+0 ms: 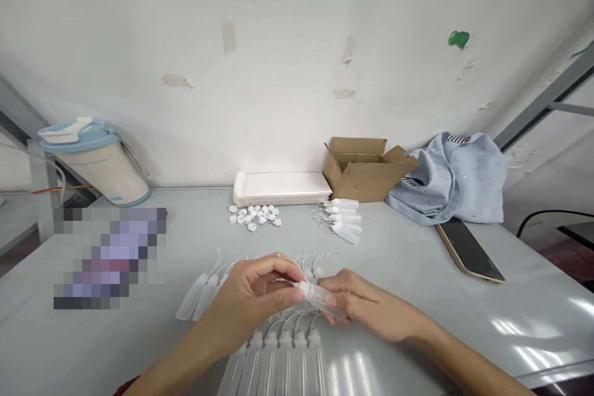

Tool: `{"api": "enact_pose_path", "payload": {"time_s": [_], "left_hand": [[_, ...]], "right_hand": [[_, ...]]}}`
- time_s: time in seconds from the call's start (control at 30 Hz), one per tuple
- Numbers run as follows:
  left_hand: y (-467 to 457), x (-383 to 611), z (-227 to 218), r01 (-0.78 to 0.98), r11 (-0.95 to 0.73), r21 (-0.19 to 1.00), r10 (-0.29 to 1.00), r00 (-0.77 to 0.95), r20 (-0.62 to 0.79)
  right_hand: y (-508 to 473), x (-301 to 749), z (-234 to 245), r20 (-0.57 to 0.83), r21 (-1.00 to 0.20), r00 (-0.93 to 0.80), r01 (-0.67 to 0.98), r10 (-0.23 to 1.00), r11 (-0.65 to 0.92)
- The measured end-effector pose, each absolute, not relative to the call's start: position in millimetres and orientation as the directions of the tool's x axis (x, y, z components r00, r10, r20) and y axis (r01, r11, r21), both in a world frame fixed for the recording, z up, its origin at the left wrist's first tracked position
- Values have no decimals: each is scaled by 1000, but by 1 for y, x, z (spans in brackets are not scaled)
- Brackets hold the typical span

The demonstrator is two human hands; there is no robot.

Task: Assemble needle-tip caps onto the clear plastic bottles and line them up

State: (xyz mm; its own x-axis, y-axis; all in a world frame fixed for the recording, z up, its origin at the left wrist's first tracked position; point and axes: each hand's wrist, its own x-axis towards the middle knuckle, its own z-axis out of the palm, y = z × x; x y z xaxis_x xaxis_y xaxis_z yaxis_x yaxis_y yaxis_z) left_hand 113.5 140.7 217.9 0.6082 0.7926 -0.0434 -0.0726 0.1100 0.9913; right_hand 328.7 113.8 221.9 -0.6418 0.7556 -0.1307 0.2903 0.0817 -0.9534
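A small translucent squeeze bottle (320, 298) with a white neck is held tilted above the table, between my two hands. My right hand (357, 300) is closed around its body. With thumb and fingers, my left hand (260, 288) pinches the bottle at its neck end; whether a separate cap is between the fingertips I cannot tell. Below them, several like bottles (285, 362) lie side by side, thin curved white strips at their tops. More bottles (193, 297) lie in a row partly hidden behind my left hand.
Loose white caps (252, 215) and a group of bottles (346, 219) lie farther back. Behind them are a white stack (283, 187) and an open cardboard box (366, 176). A tumbler (99, 164) stands left; a blue cloth bag (457, 179) and phone (468, 250) are right.
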Motion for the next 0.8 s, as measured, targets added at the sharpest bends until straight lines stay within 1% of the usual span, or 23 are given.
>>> {"api": "enact_pose_path", "payload": {"time_s": [0.13,0.27,0.33,0.37,0.47,0.53,0.57,0.63,0.73,0.8], "left_hand": [[143,115,220,27,188,982,783,599,-167],[144,117,221,139,238,961,721,638,-271],[142,116,221,165,203,965,713,650,-261],[141,116,222,173,159,972,726,646,-234],[138,115,223,206,-35,978,785,612,-101],[138,114,224,200,-101,974,797,602,-41],[138,114,224,190,-96,977,795,606,-40],[140,112,223,190,-34,981,777,623,-94],[142,111,222,277,27,961,767,611,-197],[142,111,222,321,25,947,766,603,-225]], "right_hand": [[115,328,224,-79,-937,-647,309,758,166],[117,328,223,-80,-929,-639,325,765,175],[118,329,221,-80,-929,-636,326,767,173],[118,329,220,-78,-930,-635,324,769,172],[119,330,217,-79,-937,-632,312,771,159],[119,330,215,-91,-939,-629,312,772,143],[120,330,215,-94,-938,-627,315,773,141],[119,329,214,-89,-931,-624,329,776,157],[118,328,215,-69,-918,-629,344,775,197],[117,327,217,-61,-916,-637,342,768,211]]}}
